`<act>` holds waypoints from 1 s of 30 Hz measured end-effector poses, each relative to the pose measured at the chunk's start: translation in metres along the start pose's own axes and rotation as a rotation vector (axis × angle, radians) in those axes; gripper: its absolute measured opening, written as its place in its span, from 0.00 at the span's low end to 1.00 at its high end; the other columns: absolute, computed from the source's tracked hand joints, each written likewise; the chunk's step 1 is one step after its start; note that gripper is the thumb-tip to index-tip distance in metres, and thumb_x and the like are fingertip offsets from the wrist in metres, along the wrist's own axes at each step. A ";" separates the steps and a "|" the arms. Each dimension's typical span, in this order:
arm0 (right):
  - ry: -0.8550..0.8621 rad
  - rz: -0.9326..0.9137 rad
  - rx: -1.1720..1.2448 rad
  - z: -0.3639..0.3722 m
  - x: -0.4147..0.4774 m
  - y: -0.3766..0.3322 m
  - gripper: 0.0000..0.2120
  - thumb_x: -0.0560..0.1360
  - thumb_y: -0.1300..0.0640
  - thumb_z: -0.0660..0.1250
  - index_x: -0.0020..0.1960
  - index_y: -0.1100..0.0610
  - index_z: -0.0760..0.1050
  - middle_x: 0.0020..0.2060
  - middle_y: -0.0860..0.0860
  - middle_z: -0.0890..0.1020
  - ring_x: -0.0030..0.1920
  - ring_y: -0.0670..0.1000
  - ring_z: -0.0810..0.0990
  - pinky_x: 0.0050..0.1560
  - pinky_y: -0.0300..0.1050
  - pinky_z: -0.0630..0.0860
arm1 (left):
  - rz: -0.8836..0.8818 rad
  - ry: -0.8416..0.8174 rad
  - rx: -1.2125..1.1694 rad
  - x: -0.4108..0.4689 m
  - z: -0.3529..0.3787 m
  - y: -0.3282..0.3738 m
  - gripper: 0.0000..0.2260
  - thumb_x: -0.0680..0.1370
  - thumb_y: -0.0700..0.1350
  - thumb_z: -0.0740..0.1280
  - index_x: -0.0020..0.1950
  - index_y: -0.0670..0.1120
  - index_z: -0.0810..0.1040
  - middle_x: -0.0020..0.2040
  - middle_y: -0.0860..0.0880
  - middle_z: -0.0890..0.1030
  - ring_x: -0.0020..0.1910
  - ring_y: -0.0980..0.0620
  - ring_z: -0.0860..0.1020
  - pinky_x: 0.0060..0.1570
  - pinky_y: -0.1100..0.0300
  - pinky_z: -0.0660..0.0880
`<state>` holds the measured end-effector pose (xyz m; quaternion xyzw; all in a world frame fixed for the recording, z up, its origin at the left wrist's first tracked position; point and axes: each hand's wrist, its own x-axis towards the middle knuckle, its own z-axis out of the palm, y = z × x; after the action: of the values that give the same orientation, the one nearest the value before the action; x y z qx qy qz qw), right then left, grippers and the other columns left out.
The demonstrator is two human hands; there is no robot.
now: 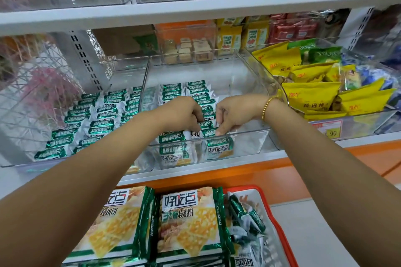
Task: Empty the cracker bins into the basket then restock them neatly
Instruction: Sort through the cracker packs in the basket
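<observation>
Keep the cracker packets [172, 91] upright, labels forward, packed tight in two straight rows inside the middle bin [251, 143]; then feed in the loose ones waiting in the red basket [281, 232] below. Bracing the right-hand row with curled fingers of the left hand [184, 115]; pinching the front packet [209, 131] by its top edge between thumb and forefinger of the right hand [234, 115]

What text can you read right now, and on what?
"好吃点": large cracker pack, and small cracker packet at the clear bin front.
"香脆核桃饼": same large cracker pack.
"90": shelf price tag.
Yellow snack bags: too blurred.
</observation>
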<state>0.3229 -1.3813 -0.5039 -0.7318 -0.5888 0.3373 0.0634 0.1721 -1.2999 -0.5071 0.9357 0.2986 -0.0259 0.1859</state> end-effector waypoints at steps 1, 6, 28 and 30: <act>0.024 0.007 0.010 0.003 0.001 -0.002 0.12 0.70 0.57 0.75 0.46 0.60 0.74 0.35 0.51 0.77 0.30 0.44 0.75 0.28 0.31 0.72 | 0.006 0.013 -0.014 0.000 0.000 -0.001 0.10 0.73 0.42 0.73 0.54 0.45 0.82 0.35 0.58 0.76 0.34 0.60 0.73 0.33 0.68 0.66; 0.035 0.095 -0.043 0.006 0.002 -0.004 0.18 0.70 0.48 0.74 0.45 0.62 0.74 0.36 0.55 0.78 0.34 0.51 0.74 0.34 0.40 0.71 | 0.005 0.091 -0.055 0.000 0.005 0.000 0.07 0.74 0.42 0.72 0.51 0.44 0.83 0.37 0.55 0.78 0.35 0.61 0.74 0.34 0.69 0.68; 0.200 0.163 0.008 0.015 -0.042 -0.024 0.21 0.75 0.47 0.68 0.54 0.65 0.76 0.37 0.51 0.79 0.34 0.49 0.76 0.35 0.40 0.74 | -0.075 0.349 -0.201 -0.039 0.014 0.028 0.06 0.78 0.42 0.66 0.51 0.45 0.82 0.40 0.52 0.79 0.36 0.55 0.75 0.37 0.65 0.69; 0.396 0.057 -0.257 0.016 -0.067 -0.035 0.18 0.77 0.47 0.66 0.49 0.63 0.77 0.36 0.48 0.75 0.39 0.50 0.72 0.37 0.41 0.67 | -0.049 0.506 -0.260 -0.075 0.025 0.041 0.07 0.78 0.45 0.65 0.42 0.44 0.79 0.33 0.53 0.76 0.31 0.58 0.72 0.33 0.64 0.66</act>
<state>0.2796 -1.4361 -0.4707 -0.8020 -0.5821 0.1113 0.0747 0.1355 -1.3804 -0.5047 0.8734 0.3586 0.2423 0.2232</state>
